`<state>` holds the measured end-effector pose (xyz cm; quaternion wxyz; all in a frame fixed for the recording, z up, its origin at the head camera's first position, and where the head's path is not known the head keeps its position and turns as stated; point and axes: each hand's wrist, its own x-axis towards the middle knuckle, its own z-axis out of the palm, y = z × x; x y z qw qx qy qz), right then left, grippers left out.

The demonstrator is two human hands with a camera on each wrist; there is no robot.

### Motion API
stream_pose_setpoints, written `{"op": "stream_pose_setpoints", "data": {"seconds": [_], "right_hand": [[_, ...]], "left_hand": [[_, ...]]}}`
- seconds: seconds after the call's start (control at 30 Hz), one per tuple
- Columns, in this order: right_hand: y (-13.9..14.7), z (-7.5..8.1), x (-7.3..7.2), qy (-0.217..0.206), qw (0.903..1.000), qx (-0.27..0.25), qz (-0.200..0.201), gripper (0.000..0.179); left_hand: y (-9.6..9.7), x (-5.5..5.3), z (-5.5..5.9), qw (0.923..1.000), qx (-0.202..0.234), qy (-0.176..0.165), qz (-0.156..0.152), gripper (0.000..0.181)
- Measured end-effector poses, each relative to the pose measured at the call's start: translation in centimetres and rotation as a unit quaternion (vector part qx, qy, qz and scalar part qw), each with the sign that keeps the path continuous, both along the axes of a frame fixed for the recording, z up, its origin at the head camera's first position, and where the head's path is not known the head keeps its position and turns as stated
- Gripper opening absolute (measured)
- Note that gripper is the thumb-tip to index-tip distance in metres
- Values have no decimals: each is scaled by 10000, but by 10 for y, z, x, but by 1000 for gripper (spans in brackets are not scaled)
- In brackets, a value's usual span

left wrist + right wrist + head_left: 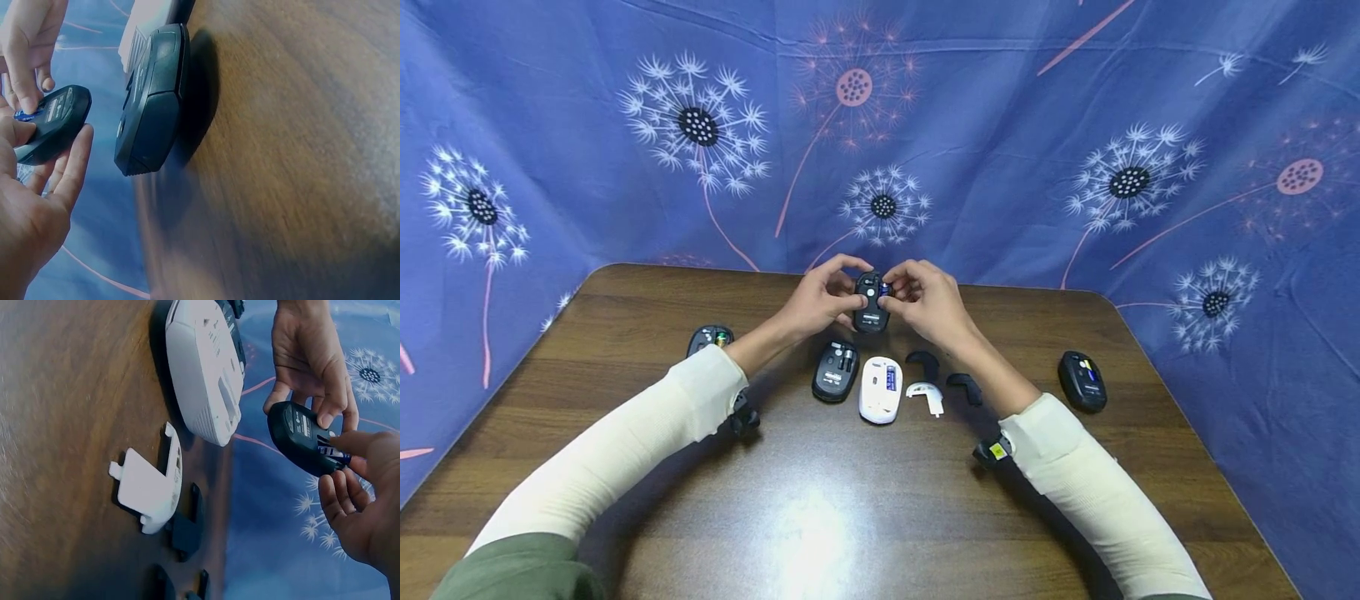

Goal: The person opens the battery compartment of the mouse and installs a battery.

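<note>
Above the table's far edge, my left hand (817, 298) grips a black computer mouse (871, 318), its underside turned up and its battery compartment uncovered. The thumb lies on the underside while the other fingers support the body. A blue battery (331, 452) sits at the compartment, tilted in the right wrist view. My right hand (934, 310) pinches this battery with thumb and index finger, its other fingers curled beside the mouse. In the left wrist view the battery is mostly hidden behind the fingers.
Below the hands lie another black mouse (833, 379) and a white mouse (880, 408), undersides up. Beside them are a white battery cover (929, 395) and two black covers (925, 362). More black mice lie at left (702, 337) and right (1081, 387). A blue cloth (985, 208) hangs behind.
</note>
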<state>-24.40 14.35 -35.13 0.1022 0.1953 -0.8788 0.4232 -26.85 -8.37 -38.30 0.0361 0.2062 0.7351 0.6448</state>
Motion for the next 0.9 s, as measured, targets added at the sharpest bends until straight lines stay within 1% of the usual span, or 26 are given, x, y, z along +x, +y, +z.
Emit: {"op": "stream_pose_setpoints", "data": {"seconds": [0.07,0.1,0.13,0.17,0.2,0.27,0.3,0.33,0.37,0.4,0.6,0.73,0.8,0.9], "right_hand": [[2,-2,1,-358,9985,-401,-45,32],[4,-4,0,-621,9957,-678,-65,35],[5,-5,0,-963,9901,-1020,-70,39],[6,-6,-1,-1333,9816,-1366,-45,42],[6,-8,-2,-1709,9702,-1718,-10,44],[7,-10,-4,-2385,9426,-2334,89,47],[7,-10,-5,-2664,9294,-2550,127,46],[7,-11,-6,-2872,9184,-2716,175,44],[7,-11,-6,-3001,9108,-2827,216,42],[7,-11,-7,-3069,9060,-2906,234,38],[3,-8,-7,-3178,8926,-3189,246,13],[1,-7,-7,-3258,8860,-3295,188,6],[0,-7,-8,-3274,8853,-3300,128,5],[-2,-8,-9,-3219,8900,-3228,1,7]], "left_hand": [[0,1,0,10000,-12,-12,-6,53],[1,1,0,10000,-8,-19,-8,53],[1,1,0,10000,-12,-21,-5,53],[2,2,0,10000,-17,-20,-12,53],[2,2,1,10000,-30,-21,-16,53],[3,3,1,10000,-43,-22,-32,53],[4,4,1,10000,-50,-19,-35,53],[5,4,1,10000,-53,-10,-46,53],[5,4,2,10000,-45,-9,-60,53],[6,4,2,10000,-44,-4,-64,53],[8,5,3,9999,-96,52,-90,51],[8,5,4,9995,-266,175,-62,49],[9,5,5,9991,-355,245,-35,49],[9,6,5,9987,-421,286,6,49]]}}
